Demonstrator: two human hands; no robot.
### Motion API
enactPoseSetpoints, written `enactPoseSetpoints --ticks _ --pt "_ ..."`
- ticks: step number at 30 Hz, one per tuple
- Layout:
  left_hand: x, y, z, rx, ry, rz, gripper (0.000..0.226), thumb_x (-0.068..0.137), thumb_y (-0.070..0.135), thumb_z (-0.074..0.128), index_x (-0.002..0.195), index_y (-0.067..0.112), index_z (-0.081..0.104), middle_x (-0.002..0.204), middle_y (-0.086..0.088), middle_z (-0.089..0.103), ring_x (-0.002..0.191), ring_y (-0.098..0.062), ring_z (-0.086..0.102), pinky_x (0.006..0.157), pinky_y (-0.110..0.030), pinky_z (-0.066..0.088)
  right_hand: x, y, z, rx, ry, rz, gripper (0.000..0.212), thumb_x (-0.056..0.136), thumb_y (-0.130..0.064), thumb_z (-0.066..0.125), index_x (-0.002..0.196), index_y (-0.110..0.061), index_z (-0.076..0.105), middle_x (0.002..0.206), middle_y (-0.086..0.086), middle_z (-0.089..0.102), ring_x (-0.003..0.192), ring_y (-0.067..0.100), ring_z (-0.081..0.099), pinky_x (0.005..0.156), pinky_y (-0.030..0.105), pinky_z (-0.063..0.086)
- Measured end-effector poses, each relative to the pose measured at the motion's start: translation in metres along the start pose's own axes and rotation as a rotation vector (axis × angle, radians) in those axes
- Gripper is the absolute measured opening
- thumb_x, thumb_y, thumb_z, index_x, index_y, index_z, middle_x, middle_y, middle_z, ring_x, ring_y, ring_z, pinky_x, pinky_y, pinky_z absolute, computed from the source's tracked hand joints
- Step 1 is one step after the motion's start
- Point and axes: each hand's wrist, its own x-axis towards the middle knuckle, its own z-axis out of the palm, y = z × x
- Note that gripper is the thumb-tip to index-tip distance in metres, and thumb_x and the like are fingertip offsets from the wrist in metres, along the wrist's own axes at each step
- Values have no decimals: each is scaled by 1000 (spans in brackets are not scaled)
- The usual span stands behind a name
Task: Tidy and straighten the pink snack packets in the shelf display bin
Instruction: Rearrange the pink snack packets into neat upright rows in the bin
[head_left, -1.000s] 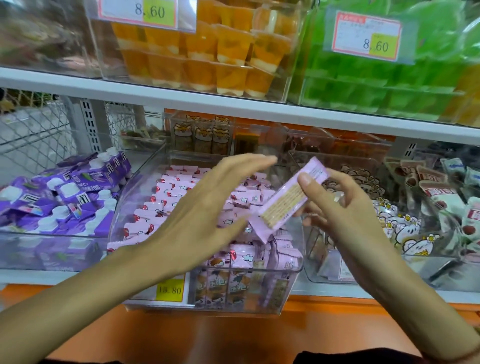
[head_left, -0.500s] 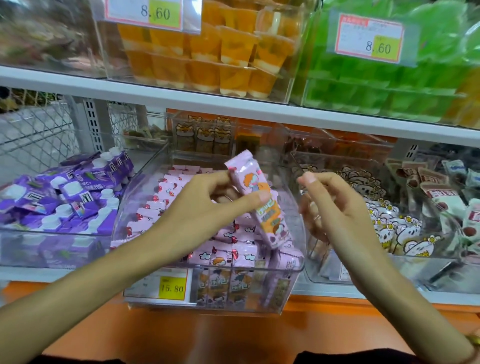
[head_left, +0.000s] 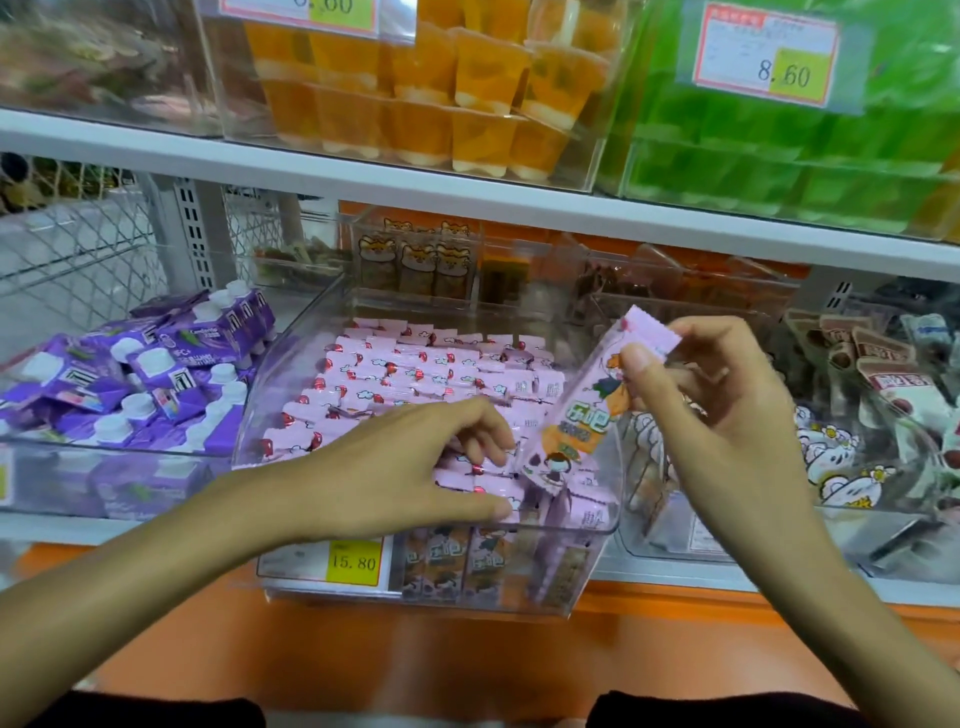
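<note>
Right hand (head_left: 727, 415) pinched one pink packet (head_left: 587, 405) near its top end, thumb on the front, fingers curled behind. The packet hung tilted: top end up and to the right by the thumb, bottom end down and left, reaching the front right corner of the clear bin (head_left: 597, 540). Its long axis ran on a diagonal, steep, nearly on end. The rows of pink packets (head_left: 415, 374) lay flatter, stacked overlapping toward the back of the bin, their top edges showing in lines across it.

Left hand (head_left: 415, 467) was down inside the bin at the front, palm down. Its fingers were bent onto the front packets, thumb along the near row. Could not tell for sure whether it gripped one or only pressed them back; looked more like pressing to me.

The key relation: the held packet's low end sat just beside the left fingertips, to their right, over a gap at the front right. So the left hand was nearer the slot, the right hand above and right of it. My guess was the packet had to drop down-left and tip back to match the rows.
</note>
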Motion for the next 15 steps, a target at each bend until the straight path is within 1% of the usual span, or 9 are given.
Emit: enactPoseSetpoints --ticks 1,2,4,8,10,12,13,15 --pt "-1 -3 -1 35 -2 14 28 78 52 68 102 41 57 97 28 54 93 4 53 76 -14 43 -1 3 0 -22 -13 11 22 79 -32 61 90 -17 51 74 -11 67 66 0 64 60 9 46" --pt "-2 -4 -2 65 -5 21 22 81 52 64 99 41 59 95 27 54 92 3 53 75 -15 43 -2 5 0 -43 -35 21 23 79 -34 61 90 -17 50 76 -11 67 68 1 65 61 12 48" --pt "-1 -6 -6 110 -27 41 23 81 57 60 97 41 62 95 24 56 91 1 54 76 -20 44 -6 8 3 -89 -103 23 24 79 -39 60 89 -20 48 79 -11 67 72 6 66 64 17 50" --pt "2 -6 -10 103 -76 47 21 80 55 62 93 38 67 98 20 60 92 0 56 77 -23 46 -8 10 0 -242 -197 -81 17 85 -39 59 88 -29 46 77 -7 66 78 7 65 66 10 46" --pt "3 -6 -11 102 -84 41 19 80 53 64 92 39 67 96 20 60 91 -1 56 78 -27 47 -8 10 -4 -307 -285 -52 18 84 -43 59 90 -31 47 79 -6 65 78 8 64 67 13 48" --pt "4 -7 -12 109 -81 41 18 80 53 64 90 39 68 96 20 60 92 -1 56 79 -29 47 -10 12 -6 -443 -450 8 23 82 -47 59 97 -32 51 84 -8 65 82 6 63 73 24 51" --pt "4 -7 -12 116 -77 44 17 80 53 65 90 39 68 96 20 60 93 -2 55 79 -30 47 -12 14 -6 -552 -519 -7 25 83 -47 60 102 -34 52 86 -13 64 84 4 60 76 27 49" --pt "4 -7 -12 120 -68 51 17 80 52 66 90 38 69 95 19 60 93 -3 54 79 -33 47 -17 14 -4 -700 -557 -107 29 85 -47 58 111 -35 54 91 -20 56 90 2 53 76 26 42"
